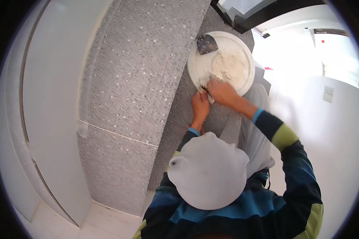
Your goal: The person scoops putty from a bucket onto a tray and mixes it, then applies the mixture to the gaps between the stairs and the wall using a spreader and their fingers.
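A round white tub lid or tray (193, 65) carries a spread of off-white paste (229, 65). On its far left part lies a dark flat scraper blade (207, 44) speckled with white. My left hand (201, 106) is closed on a narrow, pale, paste-smeared flat tool (200, 91) at the near edge of the tray. Right beside it, my right hand (222, 92) is closed over the tray's near rim, its fingers down by the flat tool. A thin dark piece shows between the two hands; what my right fingers grip is mostly hidden.
Grey speckled stone steps (127, 71) run along the left, beside a white wall panel (56, 87). A dark metal frame (267, 14) crosses the top right. A pale cap (209, 171) covers the lower middle. A wall switch (328, 94) is at the right.
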Demonstrator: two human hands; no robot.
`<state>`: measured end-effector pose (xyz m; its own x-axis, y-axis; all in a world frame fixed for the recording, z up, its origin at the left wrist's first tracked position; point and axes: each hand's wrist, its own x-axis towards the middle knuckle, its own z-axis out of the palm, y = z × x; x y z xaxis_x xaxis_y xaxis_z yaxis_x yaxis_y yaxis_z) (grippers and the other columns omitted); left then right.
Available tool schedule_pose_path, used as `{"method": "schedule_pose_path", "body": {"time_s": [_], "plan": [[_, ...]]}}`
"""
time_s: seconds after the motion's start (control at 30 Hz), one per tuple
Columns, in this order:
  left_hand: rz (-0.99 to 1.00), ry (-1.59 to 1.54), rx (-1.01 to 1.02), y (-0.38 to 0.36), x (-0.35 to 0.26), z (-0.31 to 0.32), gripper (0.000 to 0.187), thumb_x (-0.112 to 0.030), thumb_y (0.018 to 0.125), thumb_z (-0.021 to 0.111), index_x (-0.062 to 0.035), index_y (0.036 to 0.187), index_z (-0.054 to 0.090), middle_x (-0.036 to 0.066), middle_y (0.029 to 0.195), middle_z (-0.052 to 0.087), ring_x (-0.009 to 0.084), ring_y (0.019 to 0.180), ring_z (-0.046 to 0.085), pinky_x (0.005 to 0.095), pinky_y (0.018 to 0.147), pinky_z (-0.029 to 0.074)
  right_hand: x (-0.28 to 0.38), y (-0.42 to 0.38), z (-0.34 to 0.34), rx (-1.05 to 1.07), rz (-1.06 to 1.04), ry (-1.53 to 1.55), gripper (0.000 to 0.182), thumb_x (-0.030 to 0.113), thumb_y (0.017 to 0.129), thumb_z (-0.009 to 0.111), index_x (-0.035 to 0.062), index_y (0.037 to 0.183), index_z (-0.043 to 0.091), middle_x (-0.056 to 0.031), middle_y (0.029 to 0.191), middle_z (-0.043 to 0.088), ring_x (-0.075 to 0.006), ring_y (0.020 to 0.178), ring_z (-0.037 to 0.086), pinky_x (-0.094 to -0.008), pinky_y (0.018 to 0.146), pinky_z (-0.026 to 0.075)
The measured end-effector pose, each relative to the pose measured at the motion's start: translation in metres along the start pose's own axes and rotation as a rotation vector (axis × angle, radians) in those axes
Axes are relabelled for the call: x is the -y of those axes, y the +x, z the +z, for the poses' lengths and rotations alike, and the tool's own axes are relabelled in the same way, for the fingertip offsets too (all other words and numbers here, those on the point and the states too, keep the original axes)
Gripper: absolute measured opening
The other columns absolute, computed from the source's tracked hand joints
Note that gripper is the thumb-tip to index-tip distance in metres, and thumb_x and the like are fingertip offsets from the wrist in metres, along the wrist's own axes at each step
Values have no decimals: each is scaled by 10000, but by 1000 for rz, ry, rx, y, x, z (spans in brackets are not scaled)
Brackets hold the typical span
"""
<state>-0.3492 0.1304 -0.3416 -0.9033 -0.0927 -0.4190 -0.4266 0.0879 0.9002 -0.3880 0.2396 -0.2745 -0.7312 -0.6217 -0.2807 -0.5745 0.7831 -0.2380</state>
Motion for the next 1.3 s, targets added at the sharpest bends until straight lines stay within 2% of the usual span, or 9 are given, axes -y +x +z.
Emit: {"method": "schedule_pose_path", "body": {"time_s": [0.13, 0.2, 0.57, 0.63, 0.73, 0.93, 1.17, 1.23, 1.3], "plan": [[35, -12, -51, 3, -12, -1, 245, -148, 897, 427, 55, 869, 562, 138, 749, 614, 181, 665, 555, 346, 622, 419, -6, 10, -1, -56, -107, -109, 120, 93, 736, 518, -19, 775, 534, -158, 731, 521, -288, 571, 583, -352, 471, 468], [-6, 11, -27, -5, -12, 0, 241, -146, 892, 437, 56, 897, 567, 137, 764, 619, 184, 658, 547, 349, 623, 420, -20, 11, 3, -102, 79, -67, 119, 94, 737, 518, -14, 785, 532, -151, 733, 521, -266, 559, 580, -342, 468, 469], [-184, -76, -39, -11, 7, 2, 256, -169, 916, 450, 54, 975, 560, 117, 880, 613, 150, 731, 577, 285, 641, 474, -27, -12, -11, -137, 232, -62, 153, 103, 750, 511, -1, 862, 497, -127, 780, 529, -281, 625, 597, -375, 536, 490], [-89, -536, -164, -11, -21, 0, 233, -162, 907, 474, 52, 894, 564, 82, 783, 609, 107, 653, 554, 271, 555, 468, -27, -20, -22, -199, 335, 45, 156, 98, 752, 507, 4, 876, 494, -122, 793, 526, -281, 655, 598, -383, 537, 491], [-125, -508, -127, -7, -18, 5, 214, -138, 912, 470, 46, 976, 557, 81, 917, 605, 127, 804, 588, 273, 673, 529, -15, -29, -13, -183, 183, 4, 172, 98, 751, 500, 10, 898, 486, -111, 796, 497, -265, 666, 581, -351, 544, 487], [-90, -403, -122, -7, -1, 9, 203, -120, 909, 475, 46, 986, 563, 82, 912, 611, 134, 797, 593, 264, 666, 524, 4, -26, 17, -123, -35, -143, 173, 120, 734, 521, -6, 850, 497, -121, 792, 493, -232, 658, 579, -322, 475, 480], [-196, -552, -205, -6, -12, 11, 196, -131, 902, 493, 35, 951, 585, 66, 859, 615, 101, 718, 572, 254, 642, 513, -7, -21, 13, -165, 56, -106, 133, 103, 724, 515, -2, 802, 489, -115, 746, 487, -214, 579, 581, -323, 422, 471], [-91, -84, -164, -6, -7, 6, 207, -136, 901, 496, 44, 948, 586, 71, 839, 612, 97, 706, 567, 256, 624, 514, -8, -23, 16, -163, -3, -137, 130, 104, 731, 513, -3, 800, 486, -121, 745, 490, -224, 568, 581, -333, 425, 474], [-144, -300, -170, -12, -10, 10, 200, -131, 899, 498, 44, 937, 589, 69, 826, 612, 101, 702, 569, 255, 616, 514, -9, -20, 20, -105, 52, -139, 136, 114, 741, 510, -5, 802, 484, -123, 744, 492, -235, 538, 577, -352, 431, 480]]}}
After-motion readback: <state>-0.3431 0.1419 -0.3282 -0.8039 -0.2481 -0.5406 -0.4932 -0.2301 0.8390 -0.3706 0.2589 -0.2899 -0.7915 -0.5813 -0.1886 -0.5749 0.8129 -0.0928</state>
